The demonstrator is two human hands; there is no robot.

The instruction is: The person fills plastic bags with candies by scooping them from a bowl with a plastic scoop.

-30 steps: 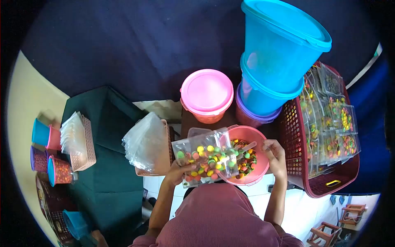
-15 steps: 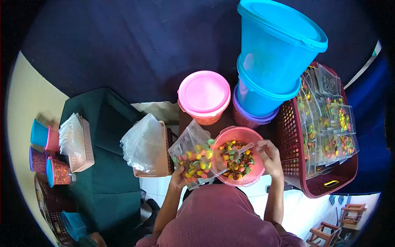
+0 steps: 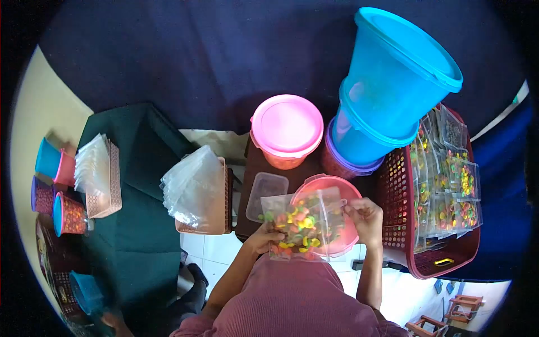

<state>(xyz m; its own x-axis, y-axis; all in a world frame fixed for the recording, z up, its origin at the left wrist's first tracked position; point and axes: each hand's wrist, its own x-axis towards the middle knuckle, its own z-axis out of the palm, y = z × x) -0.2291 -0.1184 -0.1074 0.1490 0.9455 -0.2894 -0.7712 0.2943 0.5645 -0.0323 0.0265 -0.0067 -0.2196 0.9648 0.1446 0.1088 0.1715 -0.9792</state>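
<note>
My left hand (image 3: 266, 238) grips the lower left of a clear plastic bag (image 3: 269, 205), with the thumb on its face. Yellow, orange, red and green round pieces (image 3: 303, 223) lie inside it. The bag is tilted sideways over a pink bowl (image 3: 351, 192) and hides most of the bowl's contents. My right hand (image 3: 366, 218) is closed in a pinch at the bag's right edge, above the bowl's rim. The pale end of a scoop (image 3: 343, 202) shows close to those fingertips. What the right fingers hold is not plain.
A shallow clear box (image 3: 265, 188) and a pink-lidded tub (image 3: 287, 126) stand behind. Stacked blue tubs (image 3: 387, 84) rise at back right. A maroon basket (image 3: 415, 264) of filled bags is at right. Empty bags (image 3: 193, 185) fill a basket (image 3: 210, 226) at left.
The filled bag has swung right, from beside the bowl to over it, uncovering the clear box. My right hand has shifted slightly and now meets the bag's edge. The view has moved a little.
</note>
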